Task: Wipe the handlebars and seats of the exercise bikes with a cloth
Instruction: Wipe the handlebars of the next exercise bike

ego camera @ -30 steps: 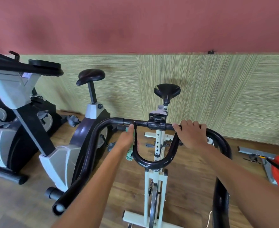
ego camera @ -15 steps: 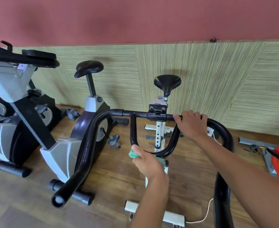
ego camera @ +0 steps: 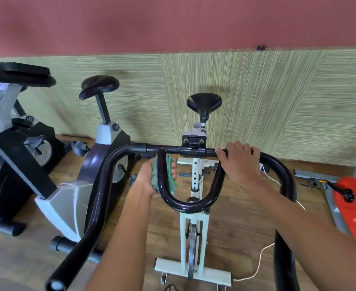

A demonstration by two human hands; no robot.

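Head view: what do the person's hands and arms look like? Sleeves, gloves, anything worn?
The left hand and right hand are bare: no gloves, rings or watch visible. The left forearm and right forearm are bare too; no sleeve shows in frame.

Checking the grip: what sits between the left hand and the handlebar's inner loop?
Head view: a green cloth, which the left hand holds around the loop.

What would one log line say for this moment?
left hand: green cloth wrapped on handlebar loop | right hand: grips top bar
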